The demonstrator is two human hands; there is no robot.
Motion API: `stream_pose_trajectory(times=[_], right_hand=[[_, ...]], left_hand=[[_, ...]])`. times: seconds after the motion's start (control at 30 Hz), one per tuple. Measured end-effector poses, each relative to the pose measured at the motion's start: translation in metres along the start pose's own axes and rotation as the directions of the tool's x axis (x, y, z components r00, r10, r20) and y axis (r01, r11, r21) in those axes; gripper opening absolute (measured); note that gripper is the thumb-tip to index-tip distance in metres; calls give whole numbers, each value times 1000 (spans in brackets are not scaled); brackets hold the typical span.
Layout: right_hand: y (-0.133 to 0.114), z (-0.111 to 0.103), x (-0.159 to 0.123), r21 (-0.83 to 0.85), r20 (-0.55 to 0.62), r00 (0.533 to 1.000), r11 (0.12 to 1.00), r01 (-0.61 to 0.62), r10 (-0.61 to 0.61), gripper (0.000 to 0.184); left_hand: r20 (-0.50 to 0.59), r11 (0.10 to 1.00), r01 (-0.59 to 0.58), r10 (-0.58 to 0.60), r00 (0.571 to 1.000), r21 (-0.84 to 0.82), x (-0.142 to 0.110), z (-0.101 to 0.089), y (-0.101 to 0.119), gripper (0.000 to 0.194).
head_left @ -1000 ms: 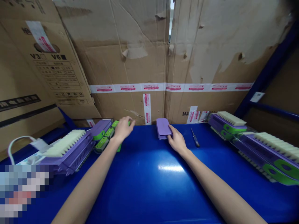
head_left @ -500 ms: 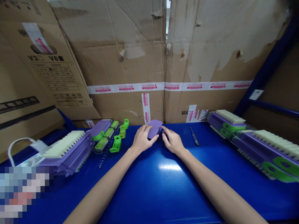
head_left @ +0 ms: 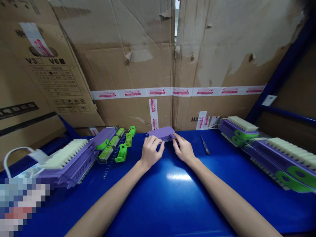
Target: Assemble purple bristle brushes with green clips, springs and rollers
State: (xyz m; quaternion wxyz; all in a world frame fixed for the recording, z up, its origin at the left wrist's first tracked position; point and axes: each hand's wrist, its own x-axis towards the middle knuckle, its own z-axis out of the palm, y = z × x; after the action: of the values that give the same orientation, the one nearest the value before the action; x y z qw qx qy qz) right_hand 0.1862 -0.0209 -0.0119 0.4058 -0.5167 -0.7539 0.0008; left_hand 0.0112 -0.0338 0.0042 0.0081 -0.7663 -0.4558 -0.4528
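A purple plastic brush housing (head_left: pixel 161 132) lies crosswise at the back of the blue table, its slotted side towards me. My right hand (head_left: pixel 183 149) grips its right end between thumb and fingers. At the housing's front left is my left hand (head_left: pixel 151 152), fingers curled and the thumb close to the index fingertip. Anything in that pinch is too small or hidden to name. Left of my hands are loose green plastic clips (head_left: pixel 121 153), a line of small coil springs (head_left: pixel 116 154) and green-topped clear pieces (head_left: pixel 106 153).
Purple brushes with cream bristles stand at the left (head_left: pixel 66 158) and right (head_left: pixel 288 158). A screwdriver (head_left: pixel 204 145) lies right of my right hand. A white cable (head_left: pixel 17 149) loops at the far left. Cardboard (head_left: pixel 133 72) walls the back; a blue metal post (head_left: pixel 271 75) rises at right.
My left hand has come from the green clips to the housing, uncovering the clips and springs. The housing has been turned from pointing endwise to lying crosswise, slightly further left.
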Motion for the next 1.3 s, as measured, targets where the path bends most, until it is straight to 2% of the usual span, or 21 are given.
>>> stream_pose_trajectory(times=[0.07, 0.17, 0.3, 0.37, 0.4, 0.47, 0.67, 1.03, 1.17, 1.3], right_hand=[[1, 0, 0, 39, -9, 999, 999, -35, 36, 39], [2, -1, 1, 82, -18, 996, 993, -83, 85, 38], [5, 0, 2, 137, -28, 993, 984, -114, 119, 38], [6, 1, 2, 166, -30, 990, 978, -129, 136, 38], [7, 2, 2, 177, -31, 989, 974, -140, 148, 37], [8, 3, 3, 189, -28, 984, 967, -169, 177, 37], [11, 3, 3, 171, -3, 973, 959, -225, 229, 38], [8, 5, 2, 110, 29, 993, 987, -118, 116, 40], [9, 6, 2, 65, 46, 995, 994, -86, 83, 41], [9, 8, 1, 20, 68, 996, 998, -62, 60, 44]], left_hand=[[87, 958, 144, -127, 988, -249, -5, 3, 10, 35], [261, 766, 385, -288, 921, -514, -9, 11, 13, 44], [436, 430, 601, -426, 793, -673, -8, 20, 2, 40], [483, 309, 636, -447, 753, -707, -6, 21, -4, 37], [492, 281, 639, -446, 748, -716, -5, 22, -5, 37], [487, 275, 631, -443, 753, -725, -2, 21, -9, 37], [415, 356, 605, -482, 772, -712, 5, 17, -22, 35], [370, 466, 609, -507, 779, -642, 6, 20, -28, 25], [357, 494, 613, -520, 777, -616, 6, 20, -27, 38], [360, 547, 603, -492, 793, -581, 6, 19, -27, 52]])
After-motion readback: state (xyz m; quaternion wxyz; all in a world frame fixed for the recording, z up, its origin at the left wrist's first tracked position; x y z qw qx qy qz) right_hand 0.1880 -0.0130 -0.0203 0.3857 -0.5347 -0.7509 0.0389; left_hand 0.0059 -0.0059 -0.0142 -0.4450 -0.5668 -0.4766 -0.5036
